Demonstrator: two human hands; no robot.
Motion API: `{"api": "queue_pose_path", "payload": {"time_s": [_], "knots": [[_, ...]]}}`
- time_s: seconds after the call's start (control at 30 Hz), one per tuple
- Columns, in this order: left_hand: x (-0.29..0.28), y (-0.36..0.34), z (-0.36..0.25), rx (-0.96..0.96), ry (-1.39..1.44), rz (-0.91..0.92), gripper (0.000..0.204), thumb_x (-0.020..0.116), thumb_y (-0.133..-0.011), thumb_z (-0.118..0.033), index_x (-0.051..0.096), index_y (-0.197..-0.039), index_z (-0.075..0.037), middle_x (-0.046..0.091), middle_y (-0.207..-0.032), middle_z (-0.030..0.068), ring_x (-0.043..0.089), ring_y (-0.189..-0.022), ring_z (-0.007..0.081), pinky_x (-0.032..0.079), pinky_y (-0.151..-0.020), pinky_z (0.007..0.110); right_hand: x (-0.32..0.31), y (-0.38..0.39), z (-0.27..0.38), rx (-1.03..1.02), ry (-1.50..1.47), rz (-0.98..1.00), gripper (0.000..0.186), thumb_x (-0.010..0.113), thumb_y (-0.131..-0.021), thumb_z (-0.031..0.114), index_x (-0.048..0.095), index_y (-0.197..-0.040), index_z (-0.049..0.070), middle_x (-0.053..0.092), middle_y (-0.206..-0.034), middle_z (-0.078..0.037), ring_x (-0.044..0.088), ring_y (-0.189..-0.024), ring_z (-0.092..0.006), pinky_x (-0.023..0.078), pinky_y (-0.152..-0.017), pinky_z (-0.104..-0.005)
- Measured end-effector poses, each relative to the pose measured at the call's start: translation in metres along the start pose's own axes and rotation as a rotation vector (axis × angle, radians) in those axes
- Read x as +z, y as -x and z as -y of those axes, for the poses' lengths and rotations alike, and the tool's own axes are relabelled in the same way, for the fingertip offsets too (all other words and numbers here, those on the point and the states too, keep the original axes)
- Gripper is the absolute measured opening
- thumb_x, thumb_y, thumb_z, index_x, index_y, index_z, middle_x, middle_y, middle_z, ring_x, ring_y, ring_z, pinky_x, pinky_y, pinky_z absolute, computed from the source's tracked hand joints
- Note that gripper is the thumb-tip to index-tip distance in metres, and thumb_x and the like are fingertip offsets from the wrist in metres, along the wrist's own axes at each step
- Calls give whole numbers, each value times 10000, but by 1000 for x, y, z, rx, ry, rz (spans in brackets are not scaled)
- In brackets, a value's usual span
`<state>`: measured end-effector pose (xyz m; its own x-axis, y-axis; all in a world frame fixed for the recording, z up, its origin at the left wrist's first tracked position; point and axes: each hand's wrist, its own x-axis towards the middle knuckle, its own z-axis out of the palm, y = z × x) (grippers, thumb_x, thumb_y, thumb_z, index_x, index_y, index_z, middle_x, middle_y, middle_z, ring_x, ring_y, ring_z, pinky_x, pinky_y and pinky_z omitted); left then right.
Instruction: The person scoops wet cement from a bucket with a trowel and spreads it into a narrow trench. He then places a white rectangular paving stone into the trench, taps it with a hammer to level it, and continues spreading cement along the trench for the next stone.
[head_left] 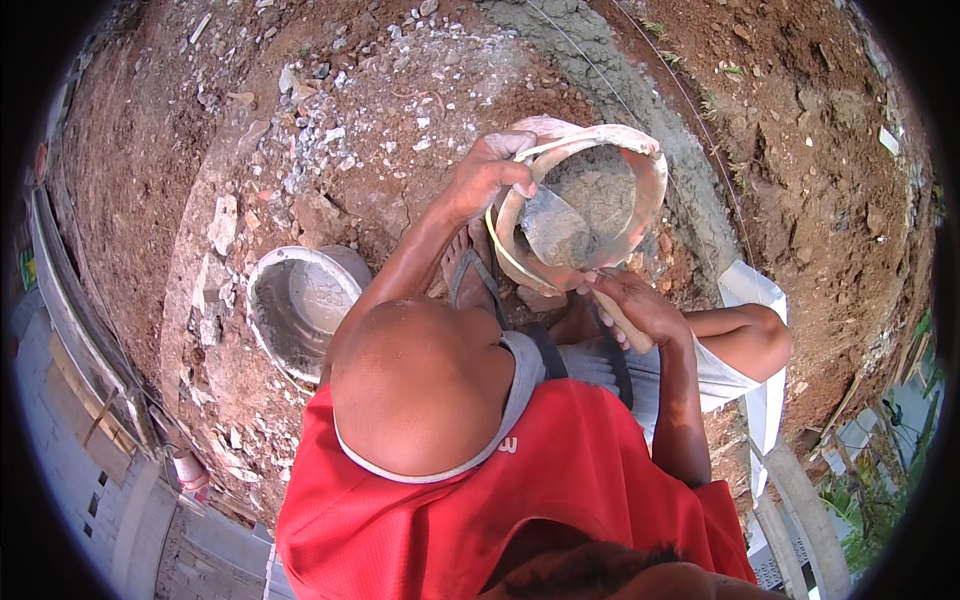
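Note:
My left hand (pixel 497 172) is closed on the near-left rim of a mortar-smeared bucket (pixel 650 190), its thumb and fingers pinching the edge. The bucket is tipped so that its mouth faces me, and grey wet mortar (pixel 597 190) lies inside. In my right hand (pixel 640 305) is a trowel (pixel 557 230), gripped by its wooden handle just outside the rim. The trowel's mortar-coated blade reaches into the bucket and rests against the mortar. A pale handle loops round the bucket's left side.
To the left stands a second bucket (pixel 350 265), coated inside with grey residue. Beyond the held bucket runs a strip of wet mortar (pixel 690 190) beside a taut string (pixel 700 125). Broken stones (pixel 223 225) litter the soil. A white board (pixel 752 290) stands at the right.

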<state>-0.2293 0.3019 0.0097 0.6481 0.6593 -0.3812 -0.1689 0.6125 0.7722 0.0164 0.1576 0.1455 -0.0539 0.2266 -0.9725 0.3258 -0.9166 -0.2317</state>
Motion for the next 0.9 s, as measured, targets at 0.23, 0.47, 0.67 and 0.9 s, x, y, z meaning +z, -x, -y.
{"api": "queue_pose_path", "payload": {"time_s": [0.23,0.47,0.67,0.9], "knots": [[17,12,-16,29,127,-121,404,677,-671,2,732,-1071,21,662,-853,9,576,-800,104,440,-769,252,-49,14,-50,-509,875,-711,380,693,-987,343,700,-1248,66,733,-840,-176,703,-615,-258,562,-655,-414],[35,10,-8,119,79,-76,304,669,-658,-59,662,-956,3,592,-904,-9,520,-857,111,403,-767,261,14,-70,-10,-263,224,-125,336,640,-1037,299,619,-1182,-2,669,-764,-139,662,-617,-197,516,-566,-357],[34,8,-2,143,116,-158,360,642,-660,-2,706,-1013,26,667,-943,19,598,-904,130,447,-833,251,46,-36,-31,-191,-222,-28,236,633,-1062,305,610,-1139,83,570,-740,-4,532,-533,-100,426,-473,-263],[-30,4,3,110,428,-291,269,621,-682,11,662,-949,16,655,-827,58,613,-724,153,497,-685,296,10,-1,-21,-255,-288,6,336,625,-1066,213,595,-1361,54,563,-733,4,526,-539,-84,429,-477,-258]]}}
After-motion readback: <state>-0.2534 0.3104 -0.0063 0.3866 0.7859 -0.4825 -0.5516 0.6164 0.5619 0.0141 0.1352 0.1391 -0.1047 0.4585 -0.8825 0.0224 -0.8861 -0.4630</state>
